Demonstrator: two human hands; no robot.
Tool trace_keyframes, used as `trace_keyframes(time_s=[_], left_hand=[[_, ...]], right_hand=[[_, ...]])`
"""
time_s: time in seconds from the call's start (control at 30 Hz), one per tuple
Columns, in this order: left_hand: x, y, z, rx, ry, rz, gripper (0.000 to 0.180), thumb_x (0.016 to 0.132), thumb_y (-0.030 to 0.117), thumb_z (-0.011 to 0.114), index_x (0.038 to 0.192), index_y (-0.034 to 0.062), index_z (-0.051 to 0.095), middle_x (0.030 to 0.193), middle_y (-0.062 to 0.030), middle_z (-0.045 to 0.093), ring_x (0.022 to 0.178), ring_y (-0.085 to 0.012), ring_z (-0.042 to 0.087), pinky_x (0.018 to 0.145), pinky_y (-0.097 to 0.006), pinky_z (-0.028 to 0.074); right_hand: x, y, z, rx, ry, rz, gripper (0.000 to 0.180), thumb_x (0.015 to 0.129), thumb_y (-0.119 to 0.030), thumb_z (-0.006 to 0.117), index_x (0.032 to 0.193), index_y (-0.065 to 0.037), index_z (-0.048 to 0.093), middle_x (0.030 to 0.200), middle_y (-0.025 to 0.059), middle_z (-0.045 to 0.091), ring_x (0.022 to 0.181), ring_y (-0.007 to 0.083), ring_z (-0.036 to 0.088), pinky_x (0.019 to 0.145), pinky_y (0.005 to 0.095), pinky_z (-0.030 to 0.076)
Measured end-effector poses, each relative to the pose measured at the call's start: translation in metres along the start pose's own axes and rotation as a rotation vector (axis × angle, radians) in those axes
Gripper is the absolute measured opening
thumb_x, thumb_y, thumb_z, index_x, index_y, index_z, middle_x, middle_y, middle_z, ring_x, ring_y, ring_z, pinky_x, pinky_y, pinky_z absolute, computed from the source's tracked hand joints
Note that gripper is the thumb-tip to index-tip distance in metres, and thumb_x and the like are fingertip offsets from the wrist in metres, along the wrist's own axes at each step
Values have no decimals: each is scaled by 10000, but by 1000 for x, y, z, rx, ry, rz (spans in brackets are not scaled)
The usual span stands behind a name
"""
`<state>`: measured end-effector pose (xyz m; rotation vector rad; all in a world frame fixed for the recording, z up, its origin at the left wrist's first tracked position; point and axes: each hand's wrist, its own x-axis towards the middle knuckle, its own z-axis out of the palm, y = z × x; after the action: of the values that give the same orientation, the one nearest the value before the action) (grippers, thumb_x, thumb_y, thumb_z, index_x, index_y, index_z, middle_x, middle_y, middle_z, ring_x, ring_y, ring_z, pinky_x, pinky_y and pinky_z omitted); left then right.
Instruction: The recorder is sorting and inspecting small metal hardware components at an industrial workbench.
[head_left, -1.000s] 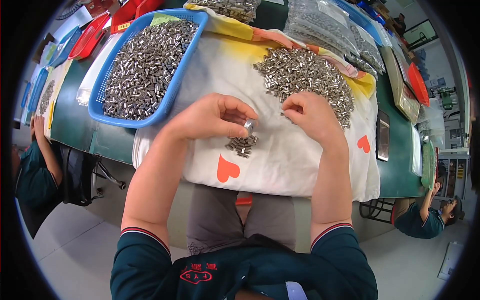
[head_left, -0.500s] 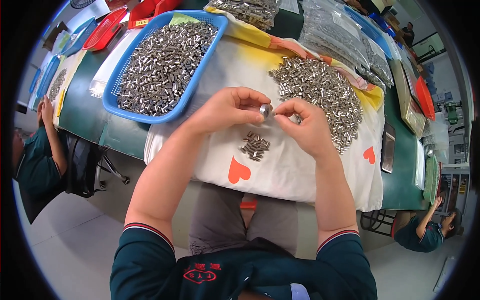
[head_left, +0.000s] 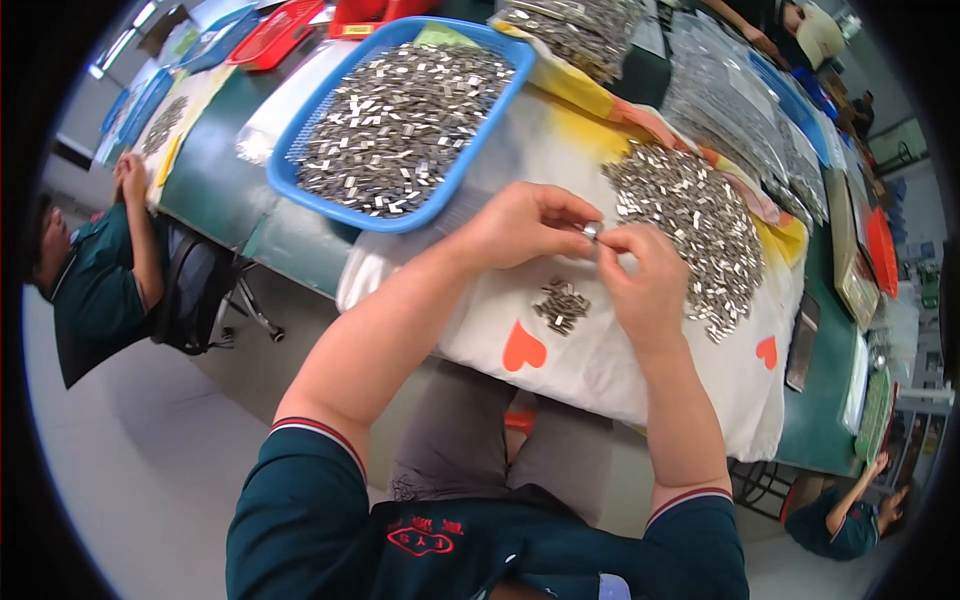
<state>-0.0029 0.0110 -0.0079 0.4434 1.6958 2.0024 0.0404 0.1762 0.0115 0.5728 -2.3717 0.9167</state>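
Between the thumb and fingers of my left hand (head_left: 535, 225) is a small round metal ring (head_left: 592, 230), shiny on the side that shows. My right hand (head_left: 645, 270) is pinched closed right against the ring; whatever its fingertips hold is hidden. Below my hands a small heap of short metal cylinders (head_left: 562, 306) lies on the white cloth (head_left: 610, 370). To the right, beyond my right hand, spreads a much larger pile of the same short metal cylinders (head_left: 695, 225).
A blue plastic basket (head_left: 283, 180) full of small metal cylinders stands at the left. Clear bags of parts (head_left: 725, 90) lie at the back right, a dark phone-like slab (head_left: 802, 342) at the right. Co-workers sit left (head_left: 110, 265) and right (head_left: 840, 515); another person's arm (head_left: 742, 25) reaches in at the back.
The view has turned, so the table sits further right in the picture. My hands have come closer together, and my right fingertips now meet the ring. Another person's arm and cap appear at the back.
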Motion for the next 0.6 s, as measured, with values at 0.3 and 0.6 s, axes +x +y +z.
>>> trace_keyframes(time_s=[0.3, 0.6], left_hand=[[-4, -3, -1, 21, -42, 41, 323, 707, 8, 664, 1014, -34, 570, 893, -58, 615, 789, -76, 570, 719, -210, 470], [-5, -2, -6, 78, -85, -62, 321, 699, -19, 657, 1008, -19, 571, 924, -42, 599, 830, -75, 553, 746, -214, 463]], right_hand=[[-2, -9, -5, 158, -97, 191, 71, 697, 29, 595, 762, 2, 583, 746, 87, 595, 673, 179, 578, 622, 256, 449], [11, 17, -17, 282, -269, 394, 105, 699, -52, 623, 792, -11, 599, 735, 82, 598, 645, 158, 579, 603, 255, 451]])
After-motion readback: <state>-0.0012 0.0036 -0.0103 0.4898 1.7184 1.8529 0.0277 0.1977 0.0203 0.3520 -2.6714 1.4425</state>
